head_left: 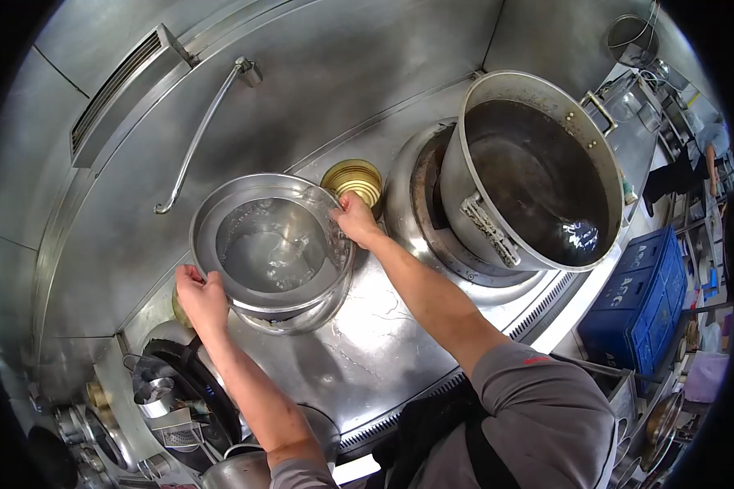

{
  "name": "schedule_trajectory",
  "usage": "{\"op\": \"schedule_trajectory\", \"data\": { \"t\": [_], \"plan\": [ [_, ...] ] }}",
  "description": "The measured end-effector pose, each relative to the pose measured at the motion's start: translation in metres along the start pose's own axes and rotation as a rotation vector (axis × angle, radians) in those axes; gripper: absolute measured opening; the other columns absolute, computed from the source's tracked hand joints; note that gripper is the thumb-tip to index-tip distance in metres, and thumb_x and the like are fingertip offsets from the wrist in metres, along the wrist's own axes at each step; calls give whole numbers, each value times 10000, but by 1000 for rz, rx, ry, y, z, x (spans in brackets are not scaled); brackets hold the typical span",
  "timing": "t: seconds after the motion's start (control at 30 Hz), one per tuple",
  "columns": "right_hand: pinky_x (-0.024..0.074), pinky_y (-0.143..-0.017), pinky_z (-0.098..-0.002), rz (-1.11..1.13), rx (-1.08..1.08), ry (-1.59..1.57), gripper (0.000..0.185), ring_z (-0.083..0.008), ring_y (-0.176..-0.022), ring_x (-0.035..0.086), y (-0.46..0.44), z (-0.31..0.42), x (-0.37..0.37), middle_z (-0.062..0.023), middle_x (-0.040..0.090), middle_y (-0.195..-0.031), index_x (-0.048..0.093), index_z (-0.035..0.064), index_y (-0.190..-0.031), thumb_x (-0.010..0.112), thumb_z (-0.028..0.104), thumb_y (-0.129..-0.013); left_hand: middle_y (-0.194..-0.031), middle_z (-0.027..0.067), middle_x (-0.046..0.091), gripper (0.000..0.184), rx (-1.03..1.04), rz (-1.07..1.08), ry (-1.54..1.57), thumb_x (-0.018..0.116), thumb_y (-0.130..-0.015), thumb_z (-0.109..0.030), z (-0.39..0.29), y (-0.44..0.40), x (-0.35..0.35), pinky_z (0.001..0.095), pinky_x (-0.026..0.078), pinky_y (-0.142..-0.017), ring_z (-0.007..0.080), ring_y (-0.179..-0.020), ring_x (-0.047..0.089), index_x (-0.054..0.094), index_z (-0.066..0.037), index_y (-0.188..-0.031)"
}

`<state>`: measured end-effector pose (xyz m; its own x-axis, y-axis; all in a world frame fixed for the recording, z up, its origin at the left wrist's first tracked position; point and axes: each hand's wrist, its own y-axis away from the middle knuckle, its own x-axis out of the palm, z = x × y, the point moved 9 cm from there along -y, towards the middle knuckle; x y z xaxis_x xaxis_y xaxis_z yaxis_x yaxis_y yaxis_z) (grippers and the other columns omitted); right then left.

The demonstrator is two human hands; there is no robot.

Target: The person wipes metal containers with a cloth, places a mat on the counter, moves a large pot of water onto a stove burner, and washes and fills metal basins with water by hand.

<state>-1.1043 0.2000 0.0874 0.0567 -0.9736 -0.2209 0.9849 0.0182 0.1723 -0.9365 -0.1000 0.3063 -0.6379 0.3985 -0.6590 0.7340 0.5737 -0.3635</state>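
Both hands hold a round metal basin (pixel 204 220) of cloudy water, with bubbles on the surface. My left hand (pixel 202 300) is closed on its near-left rim. On the opposite side, my right hand (pixel 355 218) grips the right rim, thumb and fingers pressed together. Below the basin, part of a rounded metal base shows over the steel counter; whether they touch I cannot tell. Just behind my right hand stands an open gold-coloured tin can (pixel 352 175). Another yellowish object is mostly hidden behind my left hand.
A large stockpot (pixel 460 155) of dark liquid sits on a burner (pixel 404 187) to the right. A swing faucet (pixel 200 134) hangs on the back wall. Pans and utensils crowd the lower left. Blue crates (pixel 632 297) stand at right, with another person (pixel 693 167) beyond.
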Motion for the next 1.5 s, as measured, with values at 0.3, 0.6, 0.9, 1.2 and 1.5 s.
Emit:
{"op": "schedule_trajectory", "data": {
  "t": [0.3,0.6,0.9,1.2,1.5],
  "plan": [
    [509,-866,-410,-211,-15,-69,263,-332,-939,677,0,-14,-11,-180,696,-952,634,25,-1006,685,66,-751,-779,111,492,249,131,-1,24,661,-766,-73,-32,-10,16,358,448,-688,219,-721,469,495,35,-917],
    [510,-926,-434,-206,73,-28,276,-381,-1055,659,5,-22,-16,-195,704,-1039,672,75,-1006,649,49,-732,-817,158,563,292,101,63,-93,686,-771,-93,-60,-10,21,379,474,-718,278,-740,538,508,33,-965],
    [534,-844,-337,-158,125,-109,281,-228,-911,694,15,-19,-21,-111,730,-959,683,26,-993,757,39,-722,-719,203,590,255,37,108,-227,679,-758,-139,-99,-5,17,439,483,-695,372,-683,596,510,5,-884],
    [532,-857,-336,-149,186,-169,315,-227,-937,703,21,-26,-22,-120,744,-1002,725,30,-996,787,72,-690,-689,144,546,262,66,116,-284,674,-744,-158,-116,-12,23,388,464,-680,277,-651,515,506,9,-856],
    [527,-848,-334,-118,271,-215,285,-221,-925,698,24,-36,-18,-111,743,-985,730,27,-960,790,61,-683,-891,230,674,330,34,197,-391,684,-769,-215,-140,-13,31,478,493,-819,432,-892,652,560,2,-984]
  ]
}}
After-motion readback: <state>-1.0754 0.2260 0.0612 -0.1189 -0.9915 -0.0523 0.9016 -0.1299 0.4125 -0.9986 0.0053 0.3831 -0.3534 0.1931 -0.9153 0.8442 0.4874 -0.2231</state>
